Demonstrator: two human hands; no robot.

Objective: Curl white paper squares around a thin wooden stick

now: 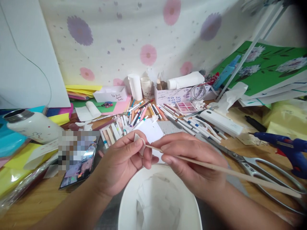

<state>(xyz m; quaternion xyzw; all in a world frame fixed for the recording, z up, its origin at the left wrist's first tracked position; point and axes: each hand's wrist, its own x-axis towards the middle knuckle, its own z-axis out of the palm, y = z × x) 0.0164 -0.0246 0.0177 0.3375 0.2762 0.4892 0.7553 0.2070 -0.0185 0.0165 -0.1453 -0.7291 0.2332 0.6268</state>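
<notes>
My left hand (127,159) pinches a small piece of white paper (139,142) between thumb and fingers. A long thin wooden stick (230,171) lies in my right hand (192,159), its narrow tip touching or very near the paper and its thicker end reaching out to the right. Both hands are above the rim of a white bin (123,204), which has white paper pieces (155,204) inside.
Many markers (141,111) lie behind the hands. On the right are large scissors (254,169) and a blue glue gun (283,143). A phone (82,164) and a white bottle (33,126) stand at the left, beside coloured paper (14,169).
</notes>
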